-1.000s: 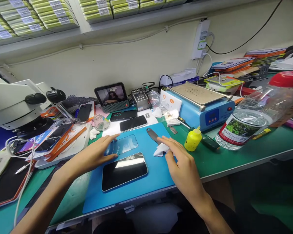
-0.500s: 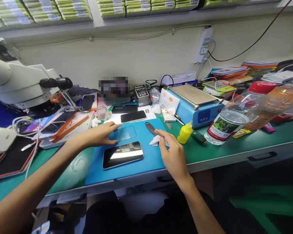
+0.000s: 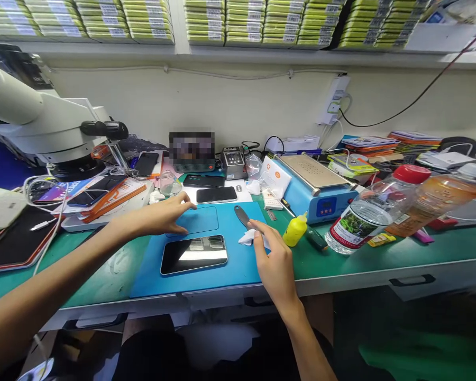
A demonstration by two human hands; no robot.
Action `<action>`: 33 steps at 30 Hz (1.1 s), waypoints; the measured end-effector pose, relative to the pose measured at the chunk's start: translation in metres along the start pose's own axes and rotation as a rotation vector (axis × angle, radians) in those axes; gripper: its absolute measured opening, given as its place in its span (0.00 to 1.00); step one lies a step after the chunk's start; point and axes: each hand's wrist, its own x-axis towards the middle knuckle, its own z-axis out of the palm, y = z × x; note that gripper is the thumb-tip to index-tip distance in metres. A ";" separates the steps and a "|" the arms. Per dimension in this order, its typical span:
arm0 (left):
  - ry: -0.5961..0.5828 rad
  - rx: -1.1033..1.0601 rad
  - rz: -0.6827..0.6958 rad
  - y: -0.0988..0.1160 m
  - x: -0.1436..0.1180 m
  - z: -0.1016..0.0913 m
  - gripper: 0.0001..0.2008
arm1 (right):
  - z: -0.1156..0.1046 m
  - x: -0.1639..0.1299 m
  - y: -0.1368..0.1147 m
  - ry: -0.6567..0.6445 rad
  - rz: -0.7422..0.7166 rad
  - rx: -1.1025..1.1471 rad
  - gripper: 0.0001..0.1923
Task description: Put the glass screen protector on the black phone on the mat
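No legible txt: shelf box [image 3: 246, 21] barcodes, bottle label [image 3: 351, 225] too small/blurred.
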 end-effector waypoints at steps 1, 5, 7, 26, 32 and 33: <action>0.006 -0.023 -0.003 0.003 -0.003 -0.001 0.32 | 0.000 0.000 0.000 0.001 0.002 0.002 0.15; 0.003 -0.151 -0.012 0.011 -0.017 -0.006 0.24 | 0.000 0.001 -0.001 -0.003 0.014 -0.001 0.15; -0.012 -0.232 -0.006 0.010 -0.023 -0.009 0.22 | -0.001 0.001 -0.001 -0.011 0.020 -0.008 0.15; 0.308 -0.684 -0.125 -0.018 -0.055 -0.009 0.25 | 0.001 0.006 -0.002 -0.019 0.063 -0.024 0.18; 0.549 -0.398 -0.008 0.032 -0.124 0.001 0.16 | -0.023 -0.018 -0.033 -0.181 0.188 0.233 0.21; 0.603 -0.246 0.052 0.044 -0.138 0.011 0.16 | -0.028 -0.027 -0.041 -0.331 0.250 0.399 0.25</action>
